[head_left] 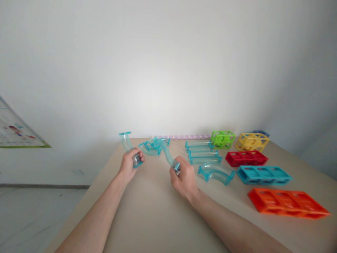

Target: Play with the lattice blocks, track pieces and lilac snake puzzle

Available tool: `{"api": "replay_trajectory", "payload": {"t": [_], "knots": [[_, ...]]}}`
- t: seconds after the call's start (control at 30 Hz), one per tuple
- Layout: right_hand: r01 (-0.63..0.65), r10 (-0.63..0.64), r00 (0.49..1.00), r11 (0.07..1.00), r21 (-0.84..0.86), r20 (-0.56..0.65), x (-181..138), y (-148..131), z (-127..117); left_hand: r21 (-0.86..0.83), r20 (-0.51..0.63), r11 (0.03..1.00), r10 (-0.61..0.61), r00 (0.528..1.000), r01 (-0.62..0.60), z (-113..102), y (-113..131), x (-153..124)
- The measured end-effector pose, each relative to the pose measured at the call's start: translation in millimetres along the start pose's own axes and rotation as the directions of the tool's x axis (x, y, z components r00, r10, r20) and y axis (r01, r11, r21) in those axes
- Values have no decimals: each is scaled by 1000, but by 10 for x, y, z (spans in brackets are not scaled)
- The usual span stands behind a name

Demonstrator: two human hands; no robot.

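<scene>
My left hand point(131, 161) is closed around a clear blue curved tube point(126, 142), which stands tilted with its flanged end up. In my right hand point(184, 175) is another clear blue curved tube point(167, 154), gripped at its near end and pointing away from me. Behind the hands lies a cluster of similar curved tubes point(151, 147) on the table. Just right of my right hand rest curved tube pieces point(217, 173), lying flat. Beyond them, several straight clear tubes point(204, 160) lie in a row.
On the right of the table point(142, 218) stand open-frame blocks: orange point(288, 203), teal point(264, 175), red point(246, 158), yellow point(252, 141), green point(222, 139) and a partly hidden dark blue one point(262, 133). A white wall point(158, 70) rises behind. A poster point(21, 128) hangs at left.
</scene>
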State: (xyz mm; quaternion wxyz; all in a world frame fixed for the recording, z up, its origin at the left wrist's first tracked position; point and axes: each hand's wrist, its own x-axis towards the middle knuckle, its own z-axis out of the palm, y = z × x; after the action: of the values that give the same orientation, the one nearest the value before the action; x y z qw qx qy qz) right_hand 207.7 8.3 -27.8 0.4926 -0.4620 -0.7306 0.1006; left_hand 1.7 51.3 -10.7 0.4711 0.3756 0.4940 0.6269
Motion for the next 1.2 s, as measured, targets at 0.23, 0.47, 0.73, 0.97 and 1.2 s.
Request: {"api": "replay_trajectory", "payload": {"t": [0.23,0.47,0.73,0.97,1.2], "knots": [[57,-52,993,997,-47,104,-2,0,12,-125,545,915,-259,797,383,295,-169,-349],[191,-125,917,971,-144,378,-2,-53,39,-133,456,911,-292,841,389,357,-155,-392],[267,-190,866,958,-107,463,-17,-100,-3,-124,443,917,-290,848,378,334,-148,-379],[179,-182,883,983,48,433,-26,-107,-31,-48,448,969,-195,873,241,301,-263,-358],[-3,-76,933,976,217,353,-20,-39,-5,46,464,985,-168,870,165,233,-263,-384]]}}
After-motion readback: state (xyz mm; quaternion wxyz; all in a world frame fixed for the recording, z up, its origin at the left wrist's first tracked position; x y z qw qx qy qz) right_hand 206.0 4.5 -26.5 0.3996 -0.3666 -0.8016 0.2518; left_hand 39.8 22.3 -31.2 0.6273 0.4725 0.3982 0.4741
